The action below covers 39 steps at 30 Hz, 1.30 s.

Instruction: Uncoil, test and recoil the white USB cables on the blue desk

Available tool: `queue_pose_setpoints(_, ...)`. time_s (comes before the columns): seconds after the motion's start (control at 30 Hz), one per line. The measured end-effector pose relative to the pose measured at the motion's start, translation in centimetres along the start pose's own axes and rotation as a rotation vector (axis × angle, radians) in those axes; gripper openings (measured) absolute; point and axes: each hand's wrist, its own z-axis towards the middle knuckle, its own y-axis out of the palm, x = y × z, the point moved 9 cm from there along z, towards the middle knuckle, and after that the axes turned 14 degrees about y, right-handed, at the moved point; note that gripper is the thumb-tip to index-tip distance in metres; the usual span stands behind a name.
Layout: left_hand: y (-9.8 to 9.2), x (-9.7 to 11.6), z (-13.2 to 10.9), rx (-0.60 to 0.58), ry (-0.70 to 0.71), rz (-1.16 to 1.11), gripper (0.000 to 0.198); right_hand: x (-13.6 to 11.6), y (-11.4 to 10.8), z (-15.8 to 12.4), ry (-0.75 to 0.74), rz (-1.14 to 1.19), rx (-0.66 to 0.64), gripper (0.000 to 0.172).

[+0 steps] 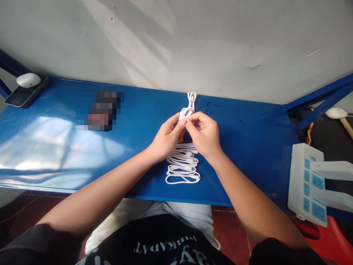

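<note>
White cable bundle point(186, 111) held between both hands

It is over the blue table point(248, 158), toward the back. The left hand point(164, 138) grips its loops; the right hand point(206, 135) pinches its near end. Fastening seems the step in hand; the next move likely calls for steady loops and a fine twist. Fingers hide whether a tie is round it. The hands partly cover the near coils point(182, 170); pixelation blurs an object point(103, 110) at left.

A looped white cable point(185, 112) is held near overlapping white coils point(181, 167).
</note>
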Motion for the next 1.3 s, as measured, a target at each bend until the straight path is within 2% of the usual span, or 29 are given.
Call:
queue_pose_setpoints(0.3, 0.5, 0.7, 0.2, -0.205, 0.089, 0.085, 0.058, 0.3, -0.9, 0.4, 0.064, 0.034, 0.035, 0.028)
queue_pose_setpoints(0.4, -0.2, 0.5, 0.4, -0.159, 0.161, 0.190, 0.057, 0.5, -0.7, 0.4, 0.078, 0.051, 0.020, 0.029)
queue_pose_setpoints(0.5, -1.3, 0.3, 0.4, -0.055, 0.205, 0.264, 0.056, 0.5, -0.5, 0.2, 0.093, 0.075, 0.007, 0.030)
queue_pose_setpoints(0.67, -2.1, 0.6, 0.4, 0.056, 0.221, 0.273, 0.054, 0.4, 0.0, -0.1, 0.114, 0.043, 0.004, 0.033)
queue_pose_setpoints(0.87, -0.9, 0.5, 0.5, 0.013, 0.147, 0.121, 0.051, 0.5, 0.2, -0.4, 0.118, 0.049, 0.028, 0.036)
queue_pose_setpoints(1.1, -1.4, 0.2, 0.6, 0.065, 0.033, -0.044, 0.036, 1.5, 0.0, -0.1, 0.147, 0.001, 0.042, 0.037)
queue_pose_setpoints(1.17, -1.1, 0.3, 0.6, 0.044, -0.039, -0.155, 0.031, 1.6, 0.4, 0.1, 0.157, 0.053, -0.023, 0.034)
queue_pose_setpoints(1.3, 0.3, 0.3, 0.0, -0.083, -0.214, -0.350, 0.023, 0.5, 1.7, 0.1, 0.138, 0.212, -0.269, 0.038)
